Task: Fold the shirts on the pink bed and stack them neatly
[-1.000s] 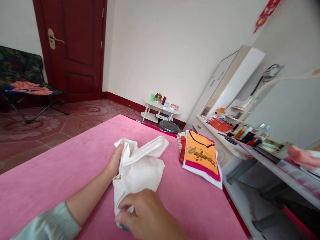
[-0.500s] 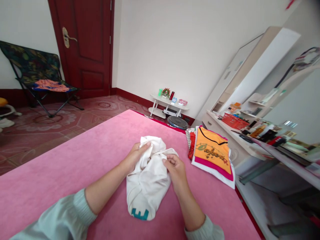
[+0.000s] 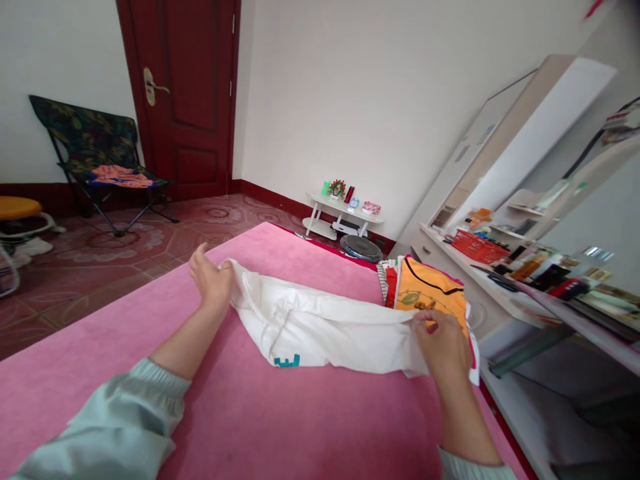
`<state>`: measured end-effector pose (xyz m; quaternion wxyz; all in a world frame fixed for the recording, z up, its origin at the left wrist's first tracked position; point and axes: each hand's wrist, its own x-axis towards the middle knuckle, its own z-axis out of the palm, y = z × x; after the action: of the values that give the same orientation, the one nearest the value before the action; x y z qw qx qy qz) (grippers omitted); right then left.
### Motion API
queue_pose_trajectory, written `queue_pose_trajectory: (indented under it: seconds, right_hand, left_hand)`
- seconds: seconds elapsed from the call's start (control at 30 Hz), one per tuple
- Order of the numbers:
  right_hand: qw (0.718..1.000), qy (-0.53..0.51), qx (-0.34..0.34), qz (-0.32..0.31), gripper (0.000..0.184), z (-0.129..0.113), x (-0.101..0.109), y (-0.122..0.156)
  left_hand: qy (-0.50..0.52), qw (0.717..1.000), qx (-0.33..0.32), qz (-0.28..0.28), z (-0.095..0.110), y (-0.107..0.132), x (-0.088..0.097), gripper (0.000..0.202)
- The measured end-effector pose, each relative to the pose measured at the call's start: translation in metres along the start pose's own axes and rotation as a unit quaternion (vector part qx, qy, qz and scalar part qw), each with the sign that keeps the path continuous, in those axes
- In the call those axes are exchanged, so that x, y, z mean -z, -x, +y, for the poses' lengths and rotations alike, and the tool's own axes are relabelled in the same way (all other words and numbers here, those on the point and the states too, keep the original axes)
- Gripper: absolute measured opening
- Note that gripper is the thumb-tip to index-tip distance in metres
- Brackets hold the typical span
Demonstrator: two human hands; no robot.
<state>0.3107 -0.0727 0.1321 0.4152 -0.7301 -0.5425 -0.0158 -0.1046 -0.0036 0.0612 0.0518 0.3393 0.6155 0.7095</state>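
Our left hand (image 3: 213, 281) at white cloth (image 3: 320, 328), fingers upward, grip unclear, our right hand (image 3: 447, 345) outstretched, pinching its edge

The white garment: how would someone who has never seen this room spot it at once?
Find the broad pink surface in the foreground. Stretched sideways over it, between the left hand and the right hand, is the white garment. A teal mark at its lower edge sets it apart from the orange-topped folded clothes beyond the right hand.
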Motion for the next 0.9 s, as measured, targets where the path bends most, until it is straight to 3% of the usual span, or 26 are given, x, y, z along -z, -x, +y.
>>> queue_pose_trajectory:
  seconds: [0.07,0.1,0.17,0.23,0.3,0.33,0.4,0.53,0.63,0.7,0.77,0.83,0.9]
  right_hand:
    - [0.994,0.073,0.069,-0.044,0.015,-0.014,-0.012,0.012]
    - [0.988,0.092,0.096,-0.085,0.016,-0.02,-0.02,0.018]
    - [0.974,0.094,0.118,-0.167,0.019,-0.028,-0.037,0.028]
    - [0.964,0.118,0.119,-0.207,0.028,-0.028,-0.052,0.035]
    - [0.954,0.173,0.11,-0.217,0.043,-0.02,-0.064,0.039]
    - [0.949,0.203,0.103,-0.22,0.049,-0.014,-0.068,0.04]
    - [0.938,0.249,0.09,-0.224,0.053,-0.003,-0.074,0.04]
    - [0.932,0.272,0.1,-0.217,0.037,0.011,-0.08,0.039]
    - [0.938,0.262,0.098,-0.205,0.026,0.013,-0.081,0.035]
    - [0.956,0.196,0.076,-0.205,0.023,0.012,-0.081,0.031]
    - [0.981,0.038,0.064,-0.181,0.03,0.008,-0.081,0.028]
    - [0.978,-0.139,0.083,-0.129,0.051,0.002,-0.083,0.026]
    - [0.962,-0.231,0.113,-0.094,0.071,-0.001,-0.086,0.027]
  left_hand:
    - [-0.074,0.988,-0.127,-0.039,0.009,0.006,-0.002,0.04]
    - [-0.084,0.977,-0.17,-0.095,0.015,0.01,-0.003,0.033]
    - [-0.118,0.934,-0.208,-0.267,0.027,0.016,-0.007,0.029]
    - [-0.2,0.85,-0.205,-0.441,0.037,0.022,-0.009,0.043]
    - [-0.285,0.75,-0.202,-0.561,0.042,0.026,-0.009,0.074]
    - [-0.315,0.712,-0.204,-0.593,0.043,0.027,-0.008,0.084]
    - [-0.353,0.681,-0.211,-0.606,0.043,0.029,-0.007,0.083]
    - [-0.382,0.683,-0.207,-0.587,0.04,0.03,-0.005,0.025]
    - [-0.352,0.701,-0.153,-0.601,0.038,0.029,-0.006,0.006]
    - [-0.266,0.747,-0.059,-0.607,0.038,0.028,-0.009,0.007]
    - [-0.112,0.828,0.013,-0.55,0.038,0.027,-0.015,0.017]
    - [0.029,0.903,-0.006,-0.428,0.036,0.027,-0.021,0.03]
    - [0.076,0.933,-0.056,-0.348,0.031,0.028,-0.026,0.047]
